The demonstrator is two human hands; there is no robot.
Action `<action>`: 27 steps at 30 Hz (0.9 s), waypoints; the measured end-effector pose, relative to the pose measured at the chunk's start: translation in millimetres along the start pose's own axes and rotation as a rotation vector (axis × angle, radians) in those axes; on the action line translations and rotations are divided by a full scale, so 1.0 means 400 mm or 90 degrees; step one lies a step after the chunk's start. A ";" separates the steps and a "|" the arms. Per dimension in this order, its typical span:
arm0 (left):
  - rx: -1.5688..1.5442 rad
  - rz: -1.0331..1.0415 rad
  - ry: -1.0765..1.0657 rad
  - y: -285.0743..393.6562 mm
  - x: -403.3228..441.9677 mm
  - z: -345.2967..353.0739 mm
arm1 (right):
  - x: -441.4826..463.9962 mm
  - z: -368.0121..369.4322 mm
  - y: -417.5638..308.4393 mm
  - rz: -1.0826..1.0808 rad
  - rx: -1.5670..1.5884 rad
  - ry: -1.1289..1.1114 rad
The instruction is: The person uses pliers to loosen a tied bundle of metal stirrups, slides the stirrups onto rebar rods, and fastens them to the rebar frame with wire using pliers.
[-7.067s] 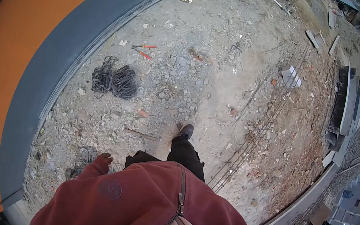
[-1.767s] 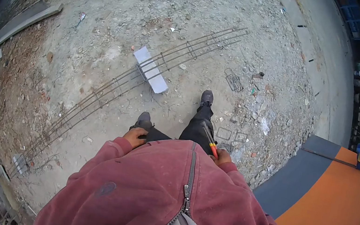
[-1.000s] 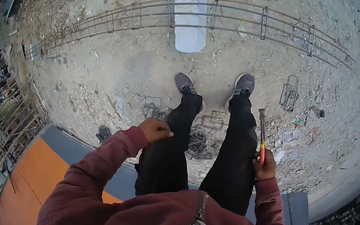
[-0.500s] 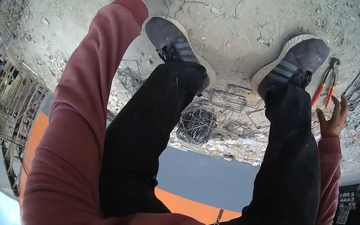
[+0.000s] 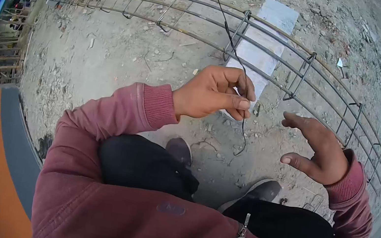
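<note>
Pinched in the fingers of my left hand (image 5: 219, 93) is a thin dark wire (image 5: 228, 29), one end rising across the rebar cage and the other hanging below the hand. My right hand (image 5: 318, 149) is raised at the right with thumb and fingers apart and nothing between them. Just beyond both hands, the long rebar cage (image 5: 206, 18) of parallel bars and square stirrups lies across the ground. Under the cage is a pale rectangular board (image 5: 260, 48).
My shoes (image 5: 264, 189) are on the dusty ground below my hands. A grey and orange surface (image 5: 17, 126) curves along the lower left. Lattice-like bars (image 5: 2, 52) stand at the far left. Loose wire (image 5: 159, 58) and stones lie on the dirt.
My left hand has come up from the ground with the wire. My right hand has moved from beside the red-handled pincers, which it held earlier. The cage and board are now closer.
</note>
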State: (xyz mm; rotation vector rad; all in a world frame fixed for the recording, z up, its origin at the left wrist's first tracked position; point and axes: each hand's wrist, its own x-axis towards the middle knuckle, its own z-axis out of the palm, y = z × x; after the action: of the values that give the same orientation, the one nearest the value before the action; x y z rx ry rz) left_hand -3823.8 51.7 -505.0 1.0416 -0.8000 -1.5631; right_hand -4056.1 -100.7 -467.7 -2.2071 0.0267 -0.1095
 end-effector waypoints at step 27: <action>-0.568 0.208 -0.045 0.027 0.151 -0.196 | 0.082 -0.140 -0.222 0.192 0.118 0.402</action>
State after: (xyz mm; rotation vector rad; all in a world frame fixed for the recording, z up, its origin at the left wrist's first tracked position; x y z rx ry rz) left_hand -3752.2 -8.0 -539.7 0.1923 -0.2252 -1.4384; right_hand -4030.4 -94.7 -360.9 -1.8796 0.6664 -0.6075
